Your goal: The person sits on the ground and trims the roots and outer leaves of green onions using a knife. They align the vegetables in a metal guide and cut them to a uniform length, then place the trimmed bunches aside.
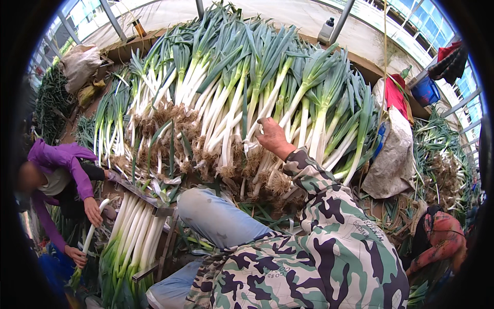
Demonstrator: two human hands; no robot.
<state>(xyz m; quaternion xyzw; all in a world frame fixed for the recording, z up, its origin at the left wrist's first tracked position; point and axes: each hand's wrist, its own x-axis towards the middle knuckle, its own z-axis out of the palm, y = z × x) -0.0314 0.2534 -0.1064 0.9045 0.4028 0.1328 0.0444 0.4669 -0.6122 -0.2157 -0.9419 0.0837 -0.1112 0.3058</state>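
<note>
My right hand (274, 136) reaches out over a large heap of leeks (231, 89). Its thumb and forefinger are parted beside a white leek shank (274, 94). The other fingers are hidden beneath the hand, so I cannot tell whether they grip a stalk. Green leaves point away from me, and the brown rooty ends lie towards my knees. My left hand is out of view. To the left of my bent knee (212, 216), several clean leeks (133, 228) lie side by side in a metal stand (146, 271), leaves hanging downward.
On the left, a person in a purple top (73, 162) holds one leek (92, 231) with both hands. Another person (440, 235) bends at the right edge. A pale woven sack (391, 158) stands right of the heap. A bottle (326, 30) sits behind it by a metal post.
</note>
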